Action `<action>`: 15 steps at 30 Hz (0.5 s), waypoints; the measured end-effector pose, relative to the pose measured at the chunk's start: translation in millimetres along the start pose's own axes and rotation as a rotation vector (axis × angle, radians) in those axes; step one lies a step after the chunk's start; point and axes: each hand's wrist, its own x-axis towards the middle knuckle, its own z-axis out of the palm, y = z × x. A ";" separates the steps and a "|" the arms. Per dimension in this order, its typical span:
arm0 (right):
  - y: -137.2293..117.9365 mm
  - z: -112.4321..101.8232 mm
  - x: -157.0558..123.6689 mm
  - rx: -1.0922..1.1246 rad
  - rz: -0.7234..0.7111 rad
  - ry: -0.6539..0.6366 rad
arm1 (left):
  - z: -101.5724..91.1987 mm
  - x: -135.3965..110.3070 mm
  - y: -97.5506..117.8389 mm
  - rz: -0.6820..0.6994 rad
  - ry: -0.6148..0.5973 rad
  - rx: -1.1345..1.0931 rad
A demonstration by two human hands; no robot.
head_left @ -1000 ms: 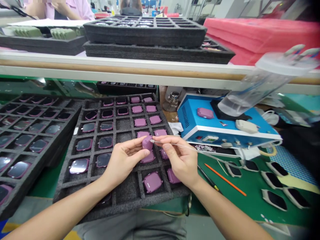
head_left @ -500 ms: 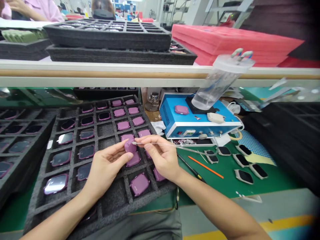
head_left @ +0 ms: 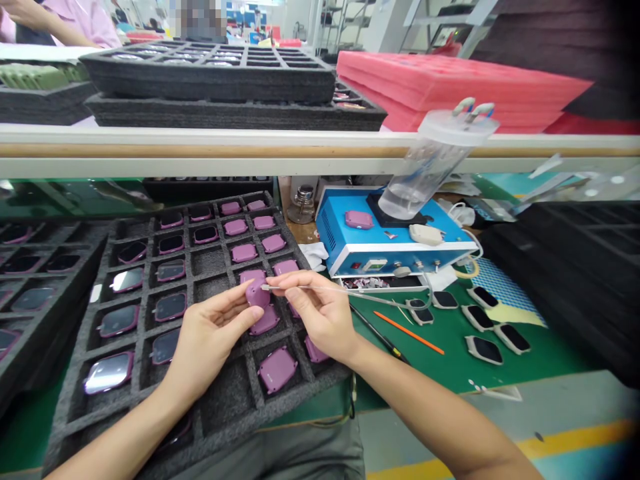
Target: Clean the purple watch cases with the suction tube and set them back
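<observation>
My left hand (head_left: 213, 330) pinches a small purple watch case (head_left: 256, 293) between thumb and fingers, above the dark foam tray (head_left: 205, 395). Closed on a thin clear tube (head_left: 345, 289) with a narrow tip, my right hand (head_left: 323, 310) holds that tip against the case's edge or just in front of it; I cannot tell which. Beneath my hands, the tray's compartments hold purple cases (head_left: 278, 369) on the right side. On its left side lie dark-screened purple watch bodies (head_left: 119, 320). The tube loops to the right, toward a blue machine.
The blue machine (head_left: 340, 250) carries a clear cylinder (head_left: 425, 167). On the green mat lie an orange stick (head_left: 407, 332), a black pen-like tool (head_left: 377, 332) and several pale watch bodies (head_left: 484, 349). A shelf edge (head_left: 200, 167) crosses above, bearing red foam (head_left: 450, 87). A person (head_left: 80, 23) sits beyond.
The whole view has shifted slightly to the left. My hands keep the same hold on the case and the tube, with the tip still at the case's edge.
</observation>
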 end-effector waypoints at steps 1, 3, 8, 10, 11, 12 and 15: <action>0.0 0.1 0.1 -0.004 0.003 0.001 | 0.1 -0.1 0.1 0.002 0.000 -0.001; -0.1 0.3 0.5 -0.010 0.011 0.001 | 0.5 -0.1 0.4 0.000 0.005 0.003; -0.8 0.1 1.3 -0.022 0.010 0.002 | 0.5 0.5 0.6 -0.010 0.013 -0.004; -0.9 0.1 1.3 -0.023 0.006 0.005 | 0.2 0.5 0.5 -0.010 0.011 -0.005; -0.8 0.1 1.2 -0.019 0.002 0.006 | 0.1 0.4 0.4 -0.010 0.011 -0.004; -0.8 0.1 1.2 -0.014 -0.001 0.005 | 0.0 0.4 0.3 -0.010 0.011 -0.003; -0.6 0.5 1.1 -0.001 -0.007 0.004 | 0.0 0.5 0.0 -0.011 0.012 -0.012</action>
